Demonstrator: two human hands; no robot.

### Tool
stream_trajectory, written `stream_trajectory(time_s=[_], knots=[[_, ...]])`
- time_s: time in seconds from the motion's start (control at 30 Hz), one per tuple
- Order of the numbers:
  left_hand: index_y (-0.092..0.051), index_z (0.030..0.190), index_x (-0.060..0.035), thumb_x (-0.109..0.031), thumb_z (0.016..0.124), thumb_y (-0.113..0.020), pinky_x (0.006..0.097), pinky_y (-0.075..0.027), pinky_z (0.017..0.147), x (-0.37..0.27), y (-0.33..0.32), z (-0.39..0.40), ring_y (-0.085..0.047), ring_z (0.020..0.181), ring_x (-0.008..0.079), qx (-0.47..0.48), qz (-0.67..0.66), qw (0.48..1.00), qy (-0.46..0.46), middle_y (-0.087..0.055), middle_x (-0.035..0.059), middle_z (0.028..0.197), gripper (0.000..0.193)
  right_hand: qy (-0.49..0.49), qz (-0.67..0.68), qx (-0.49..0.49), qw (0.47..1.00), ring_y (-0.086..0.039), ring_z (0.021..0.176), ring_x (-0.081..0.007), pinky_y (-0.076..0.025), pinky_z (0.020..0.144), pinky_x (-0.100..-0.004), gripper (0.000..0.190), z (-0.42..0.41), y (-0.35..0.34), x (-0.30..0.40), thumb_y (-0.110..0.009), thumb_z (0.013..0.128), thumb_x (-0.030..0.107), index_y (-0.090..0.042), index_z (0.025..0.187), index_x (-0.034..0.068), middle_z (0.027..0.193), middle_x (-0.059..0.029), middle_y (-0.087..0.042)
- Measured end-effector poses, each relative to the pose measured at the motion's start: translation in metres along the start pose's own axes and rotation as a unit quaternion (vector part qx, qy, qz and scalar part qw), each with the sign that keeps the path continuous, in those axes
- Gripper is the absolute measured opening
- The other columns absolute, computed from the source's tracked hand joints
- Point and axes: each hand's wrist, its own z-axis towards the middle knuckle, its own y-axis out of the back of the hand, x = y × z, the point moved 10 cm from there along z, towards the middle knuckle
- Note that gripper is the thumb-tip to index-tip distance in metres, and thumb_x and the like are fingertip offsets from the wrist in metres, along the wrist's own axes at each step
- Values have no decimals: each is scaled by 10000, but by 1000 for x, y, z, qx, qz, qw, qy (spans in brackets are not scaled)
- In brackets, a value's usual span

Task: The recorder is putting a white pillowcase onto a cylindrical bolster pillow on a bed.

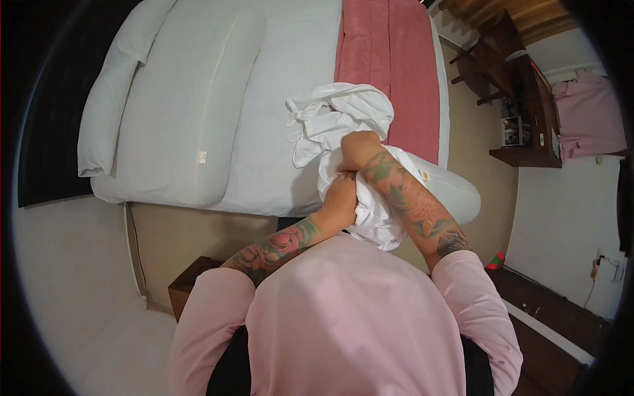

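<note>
Crumpled white fabric (364, 101) with thin ties at its left end lies bunched at the near side of the bed. My right hand (360, 148) grips it from above, with its fingers mostly hidden. Just below and to the left, my left hand (341, 200) is closed on the same cloth, close to the right hand. Part of the fabric hangs down towards my body. A pale bolster (450, 190) with a small label sticks out beyond my right forearm. Whether its hidden end lies inside the fabric, I cannot tell.
The bed has a pale sheet (290, 74) and a dusty-red bed runner (411, 64). Another bolster (220, 99) and pillows (101, 133) lie to the left. A wooden nightstand (183, 284) stands at lower left. Beyond the bed's foot are a wooden chair (488, 64) and desk (542, 119).
</note>
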Motion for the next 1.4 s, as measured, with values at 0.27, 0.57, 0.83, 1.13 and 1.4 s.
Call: stream_trajectory(time_s=[0.27,0.57,0.83,1.13,1.4], knots=[[-571,931,-2,-28,669,-634,438,-456,757,-54,9,-10,-559,879,371,158,-82,981,-80,-589,164,871,271,34,56,-56,996,-664,911,-347,-527,790,-415,528,-24,-30,-43,-814,613,381,-700,951,-8,935,-209,-682],[-608,1126,-43,-95,696,-721,361,-508,735,-45,18,-3,-654,846,348,227,-164,960,30,-666,193,940,447,-88,354,-109,925,-627,1014,-353,-487,862,-363,635,-108,-60,-141,-815,672,389,-635,1148,10,1062,-216,-654],[-619,1168,-34,-41,726,-659,289,-502,778,-26,-21,17,-658,859,175,253,-238,933,98,-689,135,982,443,88,71,-443,889,-458,1279,-264,-280,1083,-529,524,-230,48,-50,-680,692,34,-635,1186,203,1231,-45,-599],[-528,1232,31,-40,780,-615,361,-506,884,-9,-32,61,-629,1014,257,150,-464,773,406,-624,136,1138,465,40,138,-498,855,-537,907,-199,-227,1090,-488,358,-239,-14,-56,-696,764,400,-666,995,129,865,-24,-539],[-542,1195,-1,-110,838,-544,437,-553,828,1,-43,60,-647,971,296,136,-525,645,538,-615,159,1134,374,-45,5,-537,843,-481,1206,-222,-173,1074,-609,304,-223,14,-22,-662,788,219,-633,1074,120,1165,-57,-536]])
